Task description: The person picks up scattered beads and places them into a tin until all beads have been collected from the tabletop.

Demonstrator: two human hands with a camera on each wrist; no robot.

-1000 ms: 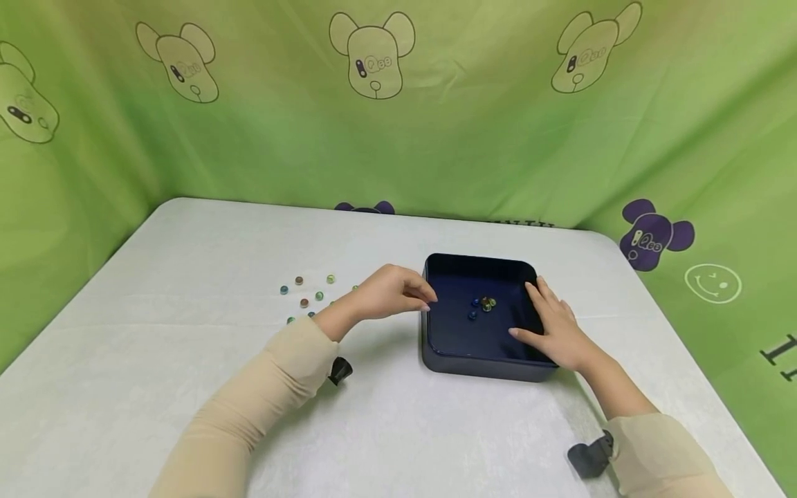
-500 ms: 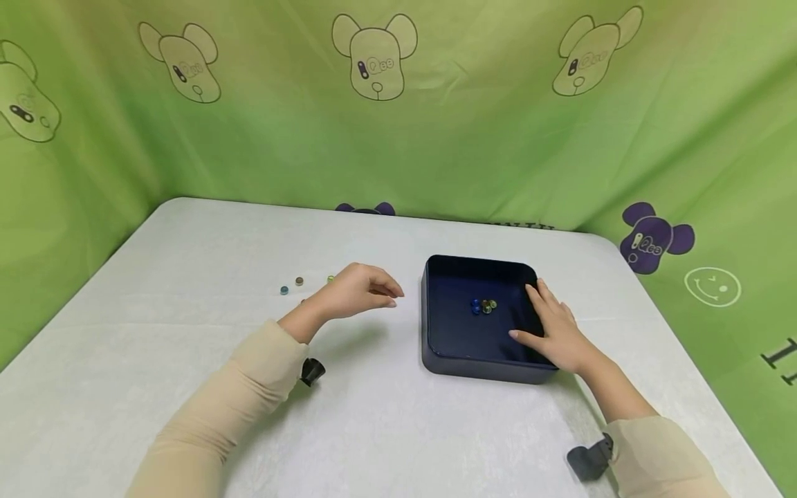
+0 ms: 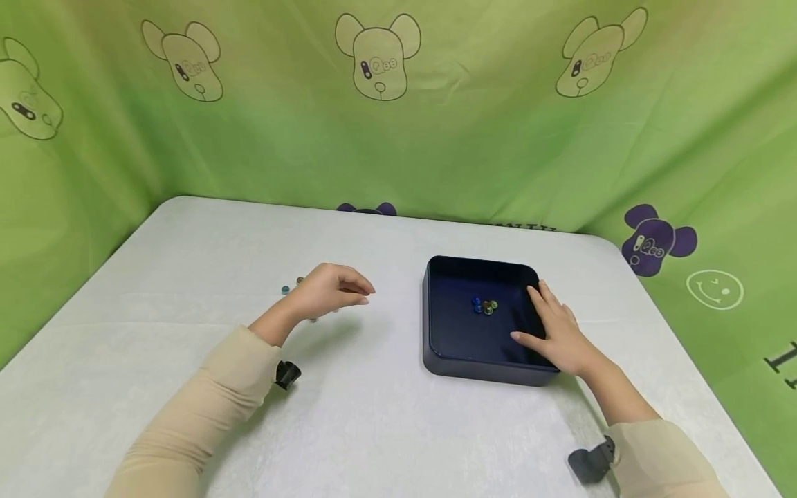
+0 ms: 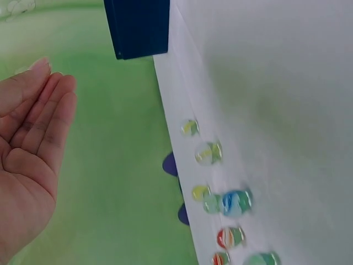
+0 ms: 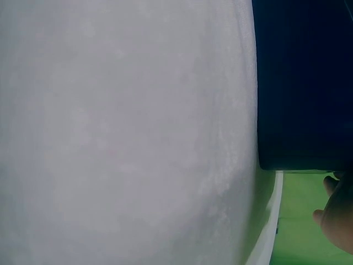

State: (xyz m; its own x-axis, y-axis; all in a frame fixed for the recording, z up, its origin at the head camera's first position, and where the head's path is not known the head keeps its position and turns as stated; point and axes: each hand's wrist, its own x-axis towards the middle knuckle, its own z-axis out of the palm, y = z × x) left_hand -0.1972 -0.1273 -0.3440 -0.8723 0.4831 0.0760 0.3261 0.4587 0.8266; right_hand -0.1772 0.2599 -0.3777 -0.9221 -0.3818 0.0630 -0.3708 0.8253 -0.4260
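Left hand: grip narrow, nothing visibly held, near loose marbles toward far-left corner of table. Best pinch singly, low. Right hand, spread wide at right rim of tray, should steady it.

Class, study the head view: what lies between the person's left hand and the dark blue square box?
In the head view, only the bare surface of the white table shows between the left hand and the dark blue square box.

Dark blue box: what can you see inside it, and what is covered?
A small cluster of marbles, some blue, lies inside the box. The right hand covers part of its right side; anything beneath the hand cannot be seen.
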